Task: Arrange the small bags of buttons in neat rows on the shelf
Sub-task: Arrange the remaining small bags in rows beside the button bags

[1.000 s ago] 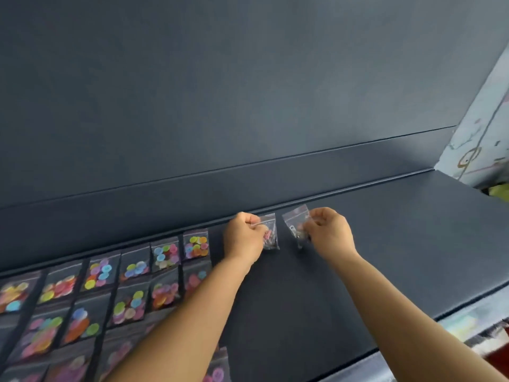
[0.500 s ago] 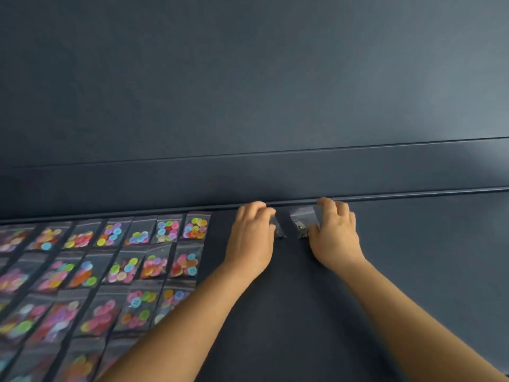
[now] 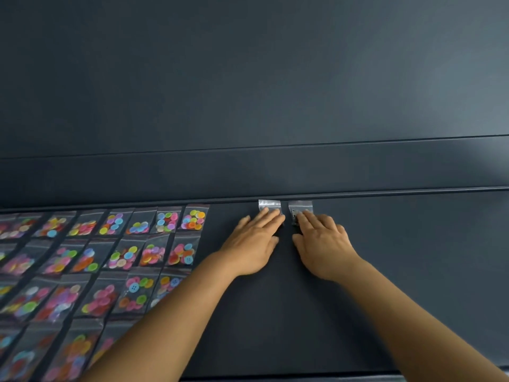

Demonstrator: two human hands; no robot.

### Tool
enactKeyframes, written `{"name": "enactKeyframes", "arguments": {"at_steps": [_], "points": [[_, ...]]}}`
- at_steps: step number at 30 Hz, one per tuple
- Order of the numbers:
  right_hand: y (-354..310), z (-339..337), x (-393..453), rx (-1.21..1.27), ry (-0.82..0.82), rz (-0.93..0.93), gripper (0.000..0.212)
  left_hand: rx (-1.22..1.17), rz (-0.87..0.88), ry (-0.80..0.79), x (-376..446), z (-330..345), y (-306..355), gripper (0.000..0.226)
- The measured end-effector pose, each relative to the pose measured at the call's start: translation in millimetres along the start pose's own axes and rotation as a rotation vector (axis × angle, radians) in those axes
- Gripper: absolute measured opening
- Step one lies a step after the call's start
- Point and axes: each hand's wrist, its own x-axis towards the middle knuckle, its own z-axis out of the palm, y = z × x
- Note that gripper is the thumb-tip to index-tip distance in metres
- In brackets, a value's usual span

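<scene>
Two small clear bags lie side by side against the back ledge of the dark shelf [image 3: 413, 271]. My left hand [image 3: 253, 241] lies flat with straight fingers pressing on the left bag [image 3: 268, 204]. My right hand [image 3: 321, 241] lies flat the same way on the right bag [image 3: 300, 206]. Only the top strips of both bags show above my fingertips; their contents are mostly hidden. To the left, several bags of coloured buttons [image 3: 192, 219] lie in rows on the shelf, with a bare gap between them and my left hand.
A raised ledge [image 3: 385, 193] and dark back wall [image 3: 248, 92] close the shelf at the rear. The shelf's front edge [image 3: 303, 377] runs along the bottom. Dark shelf surface stretches to the right of my right hand.
Both hands went from pinching the two bags in the air to laying them down at the back ledge, and the fingers have now flattened out on top of them.
</scene>
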Motion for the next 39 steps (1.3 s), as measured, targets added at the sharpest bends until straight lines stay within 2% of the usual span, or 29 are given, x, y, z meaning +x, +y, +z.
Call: {"name": "enactKeyframes", "arguments": {"at_steps": [4,9,22,28,34,39], "points": [[-2.5,5.0,4.3,-0.018,-0.008,-0.023,0.060,-0.080,0.022,0.000,2.5,-2.4,-4.4,0.056],[-2.7,7.3,5.0,-0.025,-0.011,-0.022,0.060,0.109,-0.003,0.039,-2.6,-3.6,1.3,0.056],[4.6,4.5,16.7,-0.001,-0.018,-0.079,0.057,-0.028,-0.052,-0.012,4.4,-3.5,2.0,0.063],[5.5,2.1,15.7,0.026,-0.003,-0.089,0.056,-0.008,-0.060,-0.013,2.4,-9.0,6.4,0.062],[-8.4,-2.9,10.3,0.037,0.094,-0.086,0.057,0.062,-0.093,0.063,-8.9,-20.6,11.7,0.063],[-43.0,-14.0,4.1,0.036,0.125,-0.166,0.058,0.071,-0.178,0.129,-42.1,-34.3,-1.5,0.062]]}}
